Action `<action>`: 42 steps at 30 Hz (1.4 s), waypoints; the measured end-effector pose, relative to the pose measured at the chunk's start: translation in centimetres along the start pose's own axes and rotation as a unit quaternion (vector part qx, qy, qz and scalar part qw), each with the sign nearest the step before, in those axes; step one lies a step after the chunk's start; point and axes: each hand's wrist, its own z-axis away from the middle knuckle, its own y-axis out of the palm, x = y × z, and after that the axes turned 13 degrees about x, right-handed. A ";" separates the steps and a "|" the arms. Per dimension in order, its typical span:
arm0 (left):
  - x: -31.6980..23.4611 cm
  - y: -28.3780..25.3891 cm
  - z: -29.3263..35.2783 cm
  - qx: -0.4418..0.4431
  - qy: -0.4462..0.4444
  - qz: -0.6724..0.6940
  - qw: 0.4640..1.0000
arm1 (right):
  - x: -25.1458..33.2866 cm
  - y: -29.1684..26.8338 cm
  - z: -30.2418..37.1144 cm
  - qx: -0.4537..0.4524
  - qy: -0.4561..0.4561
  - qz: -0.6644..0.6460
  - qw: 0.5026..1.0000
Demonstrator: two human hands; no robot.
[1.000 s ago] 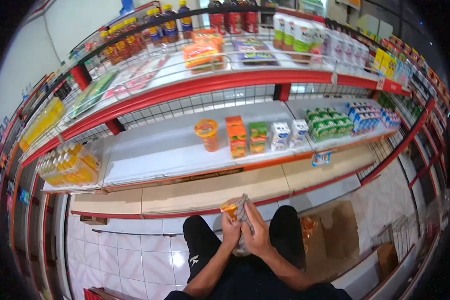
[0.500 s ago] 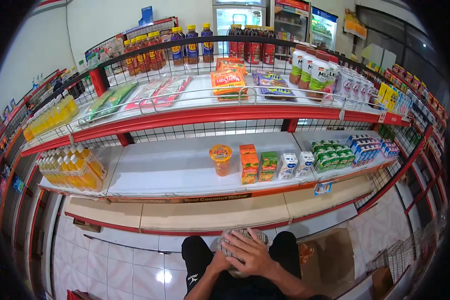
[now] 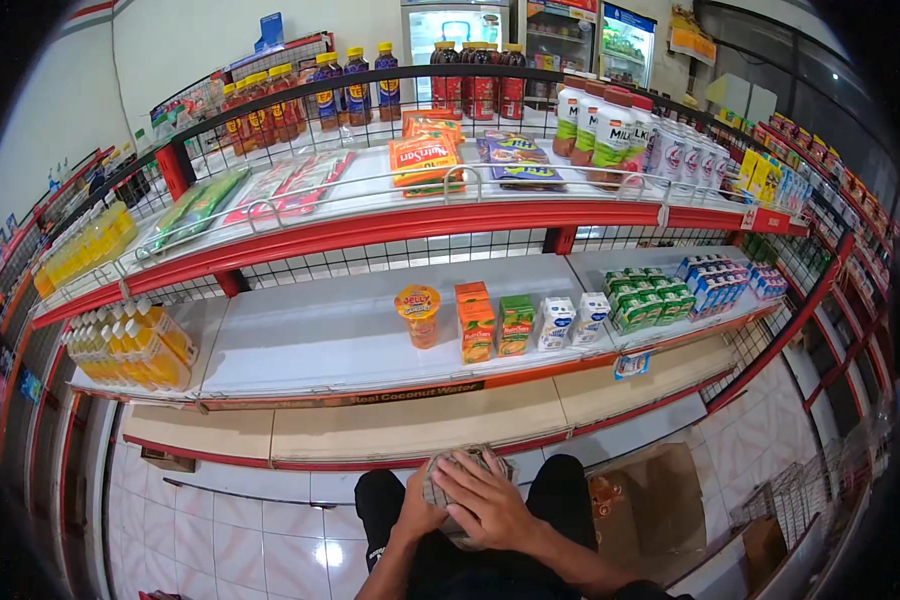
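Observation:
Over my lap, both hands clasp a greyish striped cloth [image 3: 440,490], bunched into a rounded bundle. My left hand [image 3: 417,508] wraps its left side, with the fingers partly hidden behind the bundle. Across the top and right side lies my right hand [image 3: 490,505], its fingers bent over the cloth and pressing on it. Beyond the hands stands a red-edged shelf [image 3: 310,350]. On its middle tier are an orange jelly cup [image 3: 418,318], orange drink cartons [image 3: 475,325], a green carton [image 3: 515,325] and small white cartons [image 3: 555,325].
Orange juice bottles [image 3: 150,345] fill the middle tier's left end; green packs [image 3: 650,298] stand to the right. Sachets [image 3: 425,165] and milk bottles [image 3: 610,135] occupy the upper tier behind a wire rail. A flattened cardboard sheet [image 3: 655,510] lies on the tiled floor beside my right leg.
The view has tilted slightly, so the shelf and its goods sit further left. My hands stay on the cloth; the right fingers have shifted a little over it.

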 end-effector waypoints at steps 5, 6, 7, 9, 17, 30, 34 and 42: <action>-0.1 0.7 1.4 0.048 -0.032 -0.043 0.997 | -2.6 -0.8 -1.0 0.021 0.027 -0.088 0.996; -0.2 1.0 1.5 0.018 -0.045 0.038 0.998 | -2.8 -0.5 -1.0 0.001 0.051 -0.216 0.975; -0.4 1.4 1.7 -0.007 -0.053 0.123 0.991 | -3.0 0.0 -0.9 -0.024 0.074 -0.333 0.940; -0.6 2.3 1.2 -0.085 -0.017 0.188 0.978 | -2.4 1.6 -0.7 -0.060 0.084 -0.425 0.899; -0.2 1.8 -1.0 -0.240 -0.071 0.266 0.931 | -1.0 4.2 -0.8 -0.161 0.029 -0.135 0.977; -2.0 2.2 -1.3 -0.202 -0.097 0.337 0.914 | -2.2 3.3 -3.0 -0.295 0.120 -0.280 0.906; -3.1 3.0 -2.5 -0.196 -0.048 0.264 0.943 | -1.9 2.1 -2.6 -0.293 0.135 -0.167 0.932; -2.7 2.0 -4.1 -0.280 -0.115 0.222 0.927 | -0.9 1.8 -2.9 -0.212 0.015 -0.046 0.976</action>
